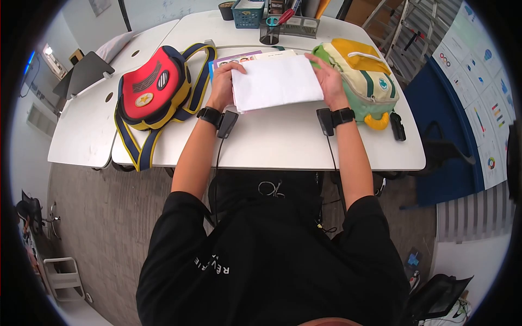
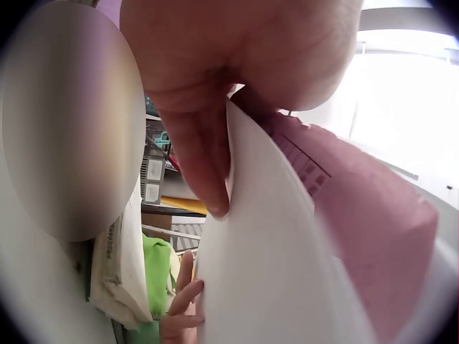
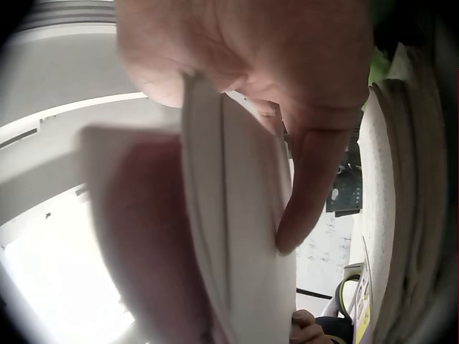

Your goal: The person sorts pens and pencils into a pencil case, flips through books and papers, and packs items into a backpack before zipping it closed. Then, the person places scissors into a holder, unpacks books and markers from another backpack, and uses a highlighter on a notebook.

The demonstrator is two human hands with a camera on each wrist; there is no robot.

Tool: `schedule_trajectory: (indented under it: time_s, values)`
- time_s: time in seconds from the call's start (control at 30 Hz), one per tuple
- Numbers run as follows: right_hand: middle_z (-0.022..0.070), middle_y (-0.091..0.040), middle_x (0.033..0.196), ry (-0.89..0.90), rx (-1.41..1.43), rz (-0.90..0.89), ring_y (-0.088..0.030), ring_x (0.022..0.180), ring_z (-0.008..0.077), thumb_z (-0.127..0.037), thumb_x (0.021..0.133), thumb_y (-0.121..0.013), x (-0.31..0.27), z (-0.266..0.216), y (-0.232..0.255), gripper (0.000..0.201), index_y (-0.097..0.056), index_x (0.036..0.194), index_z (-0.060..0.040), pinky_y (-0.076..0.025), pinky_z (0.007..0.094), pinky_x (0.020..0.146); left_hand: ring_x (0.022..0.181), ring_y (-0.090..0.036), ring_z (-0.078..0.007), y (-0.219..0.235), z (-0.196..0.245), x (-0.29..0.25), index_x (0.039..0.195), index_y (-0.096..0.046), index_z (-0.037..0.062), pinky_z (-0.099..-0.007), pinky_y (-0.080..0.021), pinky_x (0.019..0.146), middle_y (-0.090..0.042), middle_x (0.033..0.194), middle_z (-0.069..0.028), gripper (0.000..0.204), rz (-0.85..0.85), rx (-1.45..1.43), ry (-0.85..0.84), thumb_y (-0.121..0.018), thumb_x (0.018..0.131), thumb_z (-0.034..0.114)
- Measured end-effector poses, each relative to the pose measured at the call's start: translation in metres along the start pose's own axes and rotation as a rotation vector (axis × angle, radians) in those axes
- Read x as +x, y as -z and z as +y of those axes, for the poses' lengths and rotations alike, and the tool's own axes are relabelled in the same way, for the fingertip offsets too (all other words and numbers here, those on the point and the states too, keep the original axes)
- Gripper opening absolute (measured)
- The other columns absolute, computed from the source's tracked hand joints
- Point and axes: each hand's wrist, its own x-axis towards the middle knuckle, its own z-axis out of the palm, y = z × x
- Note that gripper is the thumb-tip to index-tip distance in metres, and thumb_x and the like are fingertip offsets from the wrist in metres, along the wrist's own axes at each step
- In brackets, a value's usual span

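A stack of white paper sheets (image 1: 280, 81) is held up over the table by both hands. My left hand (image 1: 222, 86) grips its left edge, thumb on the near face and the other fingers behind. On the opposite edge my right hand (image 1: 333, 87) pinches the sheets between thumb and fingers. A pink printed sheet (image 2: 380, 222) shows on the far side of the white ones in the left wrist view. In the right wrist view the layers (image 3: 222, 179) fan slightly apart. Behind the stack, partly covered by it, lie books with purple and blue covers (image 1: 244, 56).
A red and navy backpack (image 1: 147, 81) lies on the left, its straps spread on the white table (image 1: 272, 141). To the right sits a green, cream and yellow backpack (image 1: 364, 73) beside a small black object (image 1: 398, 126). A pen cup (image 1: 269, 35) and blue basket (image 1: 248, 18) stand behind.
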Motion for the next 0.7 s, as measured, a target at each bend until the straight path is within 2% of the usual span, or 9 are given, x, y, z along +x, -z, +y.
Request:
schedule_trajectory:
  time_s: [0.03,0.1,0.17,0.23,0.27,0.3,0.4,0.5,0.7]
  values:
    - [0.0186,-0.065,0.123,0.003,0.002,0.003,-0.066,0.107,0.0259,-0.018,0.101,-0.047,-0.003,-0.002,-0.004,0.039,-0.053,0.134,0.0007,-0.056,0.0345,0.089,0.069,-0.063,-0.0149,0.002,-0.004,0.002,0.083,-0.070,-0.0004,-0.0250,-0.052,0.061,-0.066,0.083,-0.0088,0.028,-0.004,0.002,0.002,-0.043,0.089,-0.007]
    - [0.0172,-0.065,0.120,-0.092,-0.252,-0.006,-0.067,0.103,0.0249,-0.025,0.101,-0.050,-0.008,-0.004,-0.011,0.050,-0.044,0.143,0.0015,-0.059,0.0370,0.083,0.068,-0.061,-0.0142,0.005,-0.014,0.009,0.083,-0.069,0.0000,-0.0250,-0.050,0.060,-0.065,0.081,-0.0091,0.027,0.172,-0.091,-0.133,-0.044,0.089,-0.007]
    - [0.0167,-0.065,0.118,-0.123,-0.265,-0.056,-0.069,0.100,0.0241,-0.024,0.100,-0.053,-0.009,-0.003,-0.013,0.049,-0.044,0.140,0.0019,-0.060,0.0396,0.079,0.071,-0.063,-0.0158,0.011,-0.017,0.014,0.089,-0.070,-0.0014,-0.0264,-0.051,0.062,-0.066,0.084,-0.0107,0.028,0.154,-0.124,-0.195,-0.042,0.088,-0.008]
    - [0.0168,-0.064,0.119,-0.083,-0.267,-0.062,-0.068,0.100,0.0251,-0.020,0.099,-0.056,-0.006,0.005,-0.011,0.046,-0.044,0.138,0.0008,-0.060,0.0397,0.081,0.080,-0.066,-0.0197,0.004,-0.010,0.010,0.099,-0.069,-0.0050,-0.0281,-0.054,0.070,-0.069,0.095,-0.0143,0.030,0.092,-0.171,-0.221,-0.042,0.087,-0.009]
    - [0.0158,-0.063,0.120,-0.017,-0.231,-0.014,-0.069,0.098,0.0261,-0.018,0.098,-0.057,-0.001,0.010,-0.006,0.043,-0.044,0.135,0.0002,-0.060,0.0399,0.081,0.094,-0.068,-0.0246,0.004,-0.008,0.010,0.115,-0.065,-0.0091,-0.0334,-0.055,0.084,-0.069,0.105,-0.0176,0.039,0.041,-0.150,-0.189,-0.042,0.084,-0.005]
    - [0.0158,-0.063,0.120,-0.012,-0.226,0.000,-0.069,0.098,0.0261,-0.018,0.098,-0.057,0.000,0.009,-0.004,0.043,-0.044,0.135,0.0002,-0.060,0.0399,0.081,0.094,-0.068,-0.0246,-0.004,0.000,0.005,0.115,-0.065,-0.0091,-0.0334,-0.055,0.084,-0.069,0.105,-0.0176,0.039,0.030,-0.148,-0.179,-0.042,0.084,-0.005]
    - [0.0150,-0.062,0.120,0.184,-0.117,0.091,-0.067,0.104,0.0267,-0.018,0.099,-0.057,0.001,0.004,-0.001,0.043,-0.044,0.135,0.0002,-0.059,0.0417,0.085,0.116,-0.060,-0.0305,-0.013,0.011,-0.004,0.134,-0.053,-0.0104,-0.0442,-0.048,0.101,-0.061,0.126,-0.0220,0.057,-0.257,-0.225,-0.120,-0.043,0.080,0.003]
    - [0.0128,-0.061,0.121,0.222,0.086,0.032,-0.063,0.109,0.0248,-0.015,0.098,-0.058,0.000,0.003,-0.008,0.041,-0.045,0.134,-0.0003,-0.057,0.0444,0.089,0.118,-0.059,-0.0309,-0.018,0.008,-0.004,0.141,-0.047,-0.0076,-0.0456,-0.046,0.103,-0.056,0.135,-0.0226,0.062,-0.329,-0.125,-0.083,-0.043,0.079,0.001]
    - [0.0121,-0.063,0.120,0.261,-0.366,0.145,-0.062,0.108,0.0220,-0.010,0.093,-0.061,0.017,0.036,-0.004,0.039,-0.050,0.128,0.0017,-0.052,0.0380,0.090,0.117,-0.061,-0.0257,-0.032,0.028,-0.014,0.150,-0.039,0.0014,-0.0396,-0.052,0.096,-0.060,0.131,-0.0192,0.071,-0.267,0.063,-0.141,-0.049,0.080,-0.004]
